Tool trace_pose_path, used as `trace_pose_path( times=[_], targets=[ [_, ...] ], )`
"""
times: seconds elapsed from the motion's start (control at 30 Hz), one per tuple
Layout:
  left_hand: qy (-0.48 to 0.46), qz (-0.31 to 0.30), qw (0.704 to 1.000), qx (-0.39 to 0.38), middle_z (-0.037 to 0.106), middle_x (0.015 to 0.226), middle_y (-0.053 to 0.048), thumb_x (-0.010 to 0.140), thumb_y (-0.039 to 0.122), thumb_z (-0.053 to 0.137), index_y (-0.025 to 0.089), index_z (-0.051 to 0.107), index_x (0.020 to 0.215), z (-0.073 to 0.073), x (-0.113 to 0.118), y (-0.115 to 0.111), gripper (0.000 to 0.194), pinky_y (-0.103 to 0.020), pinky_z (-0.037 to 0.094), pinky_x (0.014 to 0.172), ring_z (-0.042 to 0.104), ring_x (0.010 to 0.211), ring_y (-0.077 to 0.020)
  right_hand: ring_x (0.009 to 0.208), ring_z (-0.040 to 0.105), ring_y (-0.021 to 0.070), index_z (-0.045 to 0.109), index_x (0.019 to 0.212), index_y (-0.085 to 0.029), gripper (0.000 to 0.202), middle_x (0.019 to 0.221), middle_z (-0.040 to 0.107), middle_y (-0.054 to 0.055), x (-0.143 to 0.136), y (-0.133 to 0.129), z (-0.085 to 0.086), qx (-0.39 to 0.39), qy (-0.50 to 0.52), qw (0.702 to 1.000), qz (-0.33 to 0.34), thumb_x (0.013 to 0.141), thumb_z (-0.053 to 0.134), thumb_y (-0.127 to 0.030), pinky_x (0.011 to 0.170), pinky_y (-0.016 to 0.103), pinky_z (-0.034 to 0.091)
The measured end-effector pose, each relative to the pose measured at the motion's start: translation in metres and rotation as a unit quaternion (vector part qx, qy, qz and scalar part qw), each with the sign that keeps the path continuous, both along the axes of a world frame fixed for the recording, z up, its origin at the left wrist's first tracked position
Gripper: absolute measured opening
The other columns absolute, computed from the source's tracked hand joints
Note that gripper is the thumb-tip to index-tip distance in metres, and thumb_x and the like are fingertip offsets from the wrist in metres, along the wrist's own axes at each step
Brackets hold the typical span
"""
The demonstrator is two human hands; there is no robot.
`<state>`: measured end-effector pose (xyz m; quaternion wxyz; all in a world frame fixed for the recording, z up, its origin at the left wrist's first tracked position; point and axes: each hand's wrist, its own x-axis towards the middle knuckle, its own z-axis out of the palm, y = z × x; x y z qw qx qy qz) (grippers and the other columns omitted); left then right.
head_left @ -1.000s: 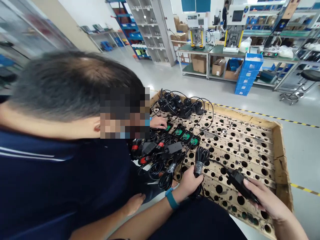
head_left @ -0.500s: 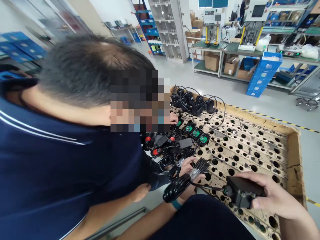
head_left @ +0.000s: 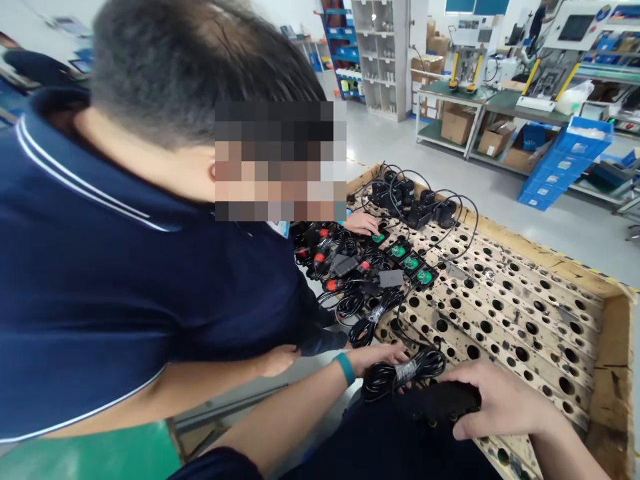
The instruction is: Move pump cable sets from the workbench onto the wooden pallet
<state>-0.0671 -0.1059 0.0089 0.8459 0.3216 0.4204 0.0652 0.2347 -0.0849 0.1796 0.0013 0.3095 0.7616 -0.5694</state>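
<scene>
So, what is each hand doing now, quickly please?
Left hand: closed on the coiled cable.
Right hand: closed on the black adapter.

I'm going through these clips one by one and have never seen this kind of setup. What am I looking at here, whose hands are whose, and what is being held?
There is no machine at work here: the single view comes from a camera worn on a person's head, looking forward and down at their own bare hands. The left hand, with a teal wristband, touches a coiled black cable. The right hand grips a black adapter box that appears joined to that cable. Both are low in the picture, at the near edge of a wooden board full of round holes. Farther along the board lie more black adapters with green labels and bundled cables. The person in the dark blue shirt on the left is a co-worker; their hand rests among those adapters.
</scene>
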Motion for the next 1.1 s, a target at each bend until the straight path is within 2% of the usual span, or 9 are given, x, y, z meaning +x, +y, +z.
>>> trace_pose_path(
  times=[0.1,0.23,0.33,0.4,0.5,0.63,0.77,0.93,1.1],
  targets=[
    [-0.016,-0.084,0.993,0.081,0.071,0.097,-0.006,0.056,0.052,0.092,0.016,0.069,0.102,0.024,0.023,0.012,0.063,-0.035,0.052,0.085,0.067,0.089,-0.0233,0.08,0.06,0.0143,0.075,0.104,-0.021,0.044,0.092,0.07,-0.001,0.001,-0.001,0.007,-0.009,0.017,1.0,0.001,0.068,0.086,-0.046,0.067,0.022,0.043],
    [0.008,0.014,0.964,0.266,0.065,0.122,-0.007,0.068,0.027,0.083,0.019,0.054,0.134,0.069,0.015,0.007,0.073,-0.033,0.048,0.097,0.06,0.111,-0.0219,0.087,0.063,0.0169,0.074,0.109,-0.024,0.046,0.098,0.071,0.0,0.006,-0.004,0.024,0.0,0.034,0.999,-0.005,0.071,0.084,-0.048,0.076,0.025,0.045],
    [0.086,0.057,0.943,0.315,0.067,0.106,-0.005,0.077,0.021,0.069,0.017,0.051,0.134,0.083,-0.009,0.0,0.061,-0.031,0.051,0.089,0.06,0.095,-0.0183,0.09,0.064,0.0177,0.073,0.112,-0.027,0.052,0.103,0.071,-0.001,-0.001,-0.006,0.022,0.009,0.007,1.0,-0.023,0.065,0.089,-0.043,0.078,0.025,0.045],
    [0.152,0.06,0.929,0.331,0.067,0.104,-0.004,0.074,0.018,0.065,0.016,0.052,0.132,0.072,-0.018,-0.002,0.06,-0.032,0.05,0.088,0.06,0.093,-0.0183,0.09,0.064,0.0175,0.074,0.108,-0.029,0.05,0.101,0.072,-0.003,-0.011,-0.004,0.013,0.029,-0.023,0.999,-0.033,0.062,0.091,-0.039,0.077,0.026,0.043],
    [0.228,0.054,0.909,0.343,0.068,0.105,-0.004,0.069,0.017,0.062,0.015,0.058,0.121,0.039,-0.019,-0.005,0.052,-0.031,0.05,0.088,0.06,0.094,-0.0192,0.086,0.064,0.0185,0.075,0.097,-0.029,0.043,0.094,0.071,-0.003,-0.033,-0.001,-0.006,0.077,-0.07,0.994,-0.024,0.06,0.091,-0.042,0.072,0.027,0.04],
    [0.218,0.106,0.935,0.258,0.066,0.084,0.0,0.068,0.02,0.06,0.014,0.059,0.108,0.005,-0.011,0.0,0.04,-0.028,0.049,0.071,0.06,0.074,-0.0162,0.091,0.066,0.0234,0.074,0.103,-0.028,0.053,0.098,0.073,0.001,-0.063,0.004,-0.027,0.131,-0.072,0.988,0.029,0.06,0.089,-0.055,0.074,0.03,0.043],
    [0.172,0.146,0.946,0.232,0.068,0.089,-0.002,0.068,0.027,0.066,0.014,0.061,0.097,0.001,-0.014,0.02,0.032,-0.03,0.048,0.08,0.061,0.086,-0.0186,0.104,0.066,0.0295,0.07,0.119,-0.027,0.064,0.115,0.072,0.007,-0.095,0.009,-0.035,0.215,-0.072,0.971,0.073,0.065,0.089,-0.054,0.092,0.041,0.047],
    [0.19,0.1,0.947,0.24,0.062,0.082,0.0,0.073,0.034,0.061,0.017,0.059,0.09,0.0,-0.018,0.045,0.025,-0.03,0.046,0.074,0.056,0.08,-0.0169,0.11,0.062,0.0355,0.067,0.118,-0.017,0.049,0.116,0.07,0.016,-0.134,0.004,-0.04,0.344,-0.104,0.924,0.131,0.076,0.083,-0.036,0.1,0.053,0.044],
    [0.27,0.041,0.898,0.344,0.062,0.081,0.0,0.079,0.04,0.06,0.017,0.059,0.085,0.007,-0.018,0.065,0.023,-0.03,0.045,0.071,0.055,0.077,-0.017,0.107,0.059,0.0309,0.064,0.124,-0.017,0.032,0.11,0.069,0.016,-0.141,0.002,-0.087,0.415,-0.065,0.903,0.092,0.093,0.054,-0.018,0.104,0.055,0.04]
  ],
)
